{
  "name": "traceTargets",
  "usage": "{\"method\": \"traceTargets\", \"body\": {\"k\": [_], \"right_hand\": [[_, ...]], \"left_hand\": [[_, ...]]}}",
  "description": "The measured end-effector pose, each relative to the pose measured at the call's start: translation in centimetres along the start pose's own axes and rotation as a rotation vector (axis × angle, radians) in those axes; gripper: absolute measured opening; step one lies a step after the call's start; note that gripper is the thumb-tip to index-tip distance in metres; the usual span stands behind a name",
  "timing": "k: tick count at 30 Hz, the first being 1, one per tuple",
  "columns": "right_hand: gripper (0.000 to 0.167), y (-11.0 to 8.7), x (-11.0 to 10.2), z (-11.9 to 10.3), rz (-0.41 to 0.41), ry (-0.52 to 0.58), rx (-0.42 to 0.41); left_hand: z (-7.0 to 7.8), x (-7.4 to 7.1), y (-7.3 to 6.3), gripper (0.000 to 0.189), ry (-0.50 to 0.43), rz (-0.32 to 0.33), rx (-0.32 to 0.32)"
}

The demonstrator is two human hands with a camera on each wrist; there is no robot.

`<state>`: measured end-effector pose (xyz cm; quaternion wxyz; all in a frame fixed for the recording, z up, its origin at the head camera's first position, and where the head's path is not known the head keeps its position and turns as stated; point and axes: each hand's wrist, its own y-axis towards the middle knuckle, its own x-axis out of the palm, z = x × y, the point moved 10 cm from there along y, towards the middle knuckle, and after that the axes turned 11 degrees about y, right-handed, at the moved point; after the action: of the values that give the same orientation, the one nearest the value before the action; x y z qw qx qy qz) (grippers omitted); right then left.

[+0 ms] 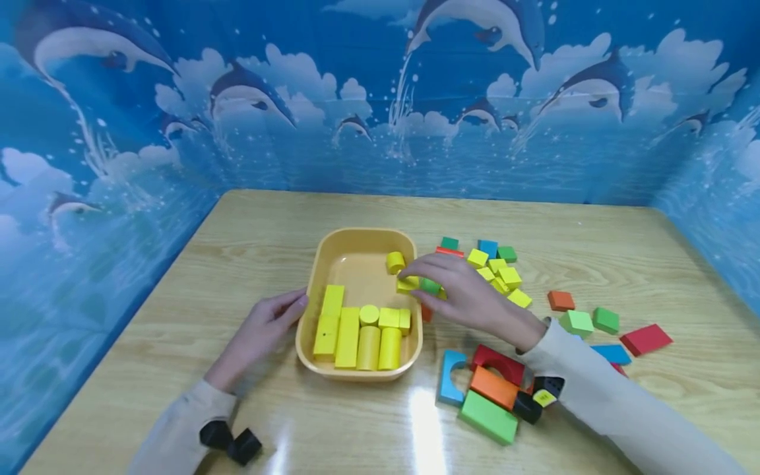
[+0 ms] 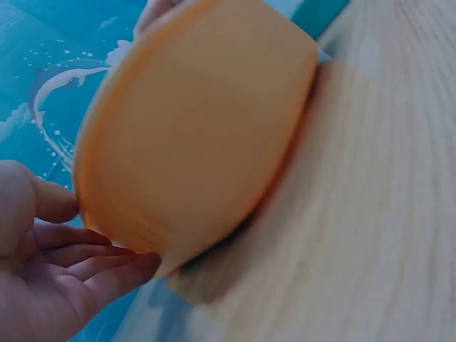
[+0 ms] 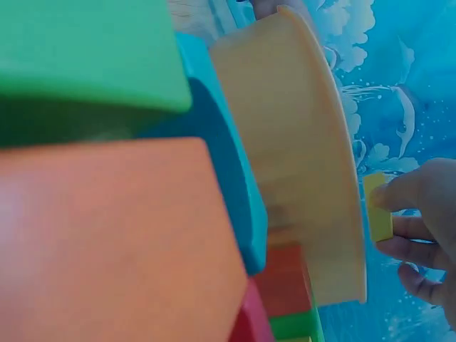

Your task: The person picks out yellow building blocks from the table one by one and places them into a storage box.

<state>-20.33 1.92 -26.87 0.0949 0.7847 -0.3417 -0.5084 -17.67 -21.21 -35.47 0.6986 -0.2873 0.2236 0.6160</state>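
My right hand pinches a yellow block between thumb and fingers, above the right rim of a tan plastic tray. My left hand touches the tray's left outer side; in the left wrist view its relaxed fingers and thumb meet the outer wall. Inside the tray, yellow rectangular blocks and yellow cylinders stand packed at the near end. A short yellow cylinder sits apart near the far right corner.
Right of the tray lies a loose group of small yellow blocks with green and blue ones. Nearer me are a blue arch block, an orange block and a green block. A red block lies farther right.
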Motion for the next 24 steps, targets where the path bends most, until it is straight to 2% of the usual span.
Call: {"method": "traceTargets", "body": {"k": [8,15,18,24], "right_hand": [[0.025,1.8,2.2,1.3,-0.103,-0.036,0.049],[0.025,2.2,3.7,2.6,-0.210,-0.024,0.177],[0.026,2.1,4.2,2.8,-0.266,-0.042,0.221],[0.026,1.8,5.0,2.4,-0.374,-0.106,0.191]], "left_hand": [[0.2,-0.1,-0.2,0.051,-0.162,-0.071,-0.011],[0.4,0.0,-0.4,0.054,-0.178,-0.082,0.014],[0.3,0.2,-0.3,0.056,-0.169,-0.091,0.004],[0.1,0.3,-0.3,0.057,-0.148,-0.101,-0.004]]}}
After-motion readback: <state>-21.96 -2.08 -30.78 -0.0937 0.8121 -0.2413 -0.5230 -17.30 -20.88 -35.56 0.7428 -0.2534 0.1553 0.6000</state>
